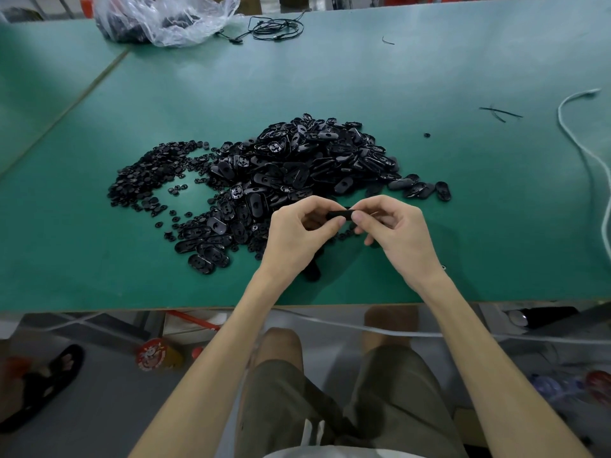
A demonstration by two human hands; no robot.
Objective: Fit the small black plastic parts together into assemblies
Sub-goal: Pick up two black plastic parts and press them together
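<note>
Just past the straight near edge of the matte green table (99, 266), the left hand (297, 234) and right hand (395, 233) meet with fingers curled. Both pinch one slim black part (340, 214) by its ends, above the tabletop. Behind them lies a heap of glossy oval shells (307, 160), smooth and slotted. Left of it spreads a flat scatter of small round pieces (148, 173). Open green surface lies to either side. Far back sit a crinkled clear plastic bag (165, 21) and a tangled black cord (276, 28). A white cable (575, 140) curves near the right edge.
</note>
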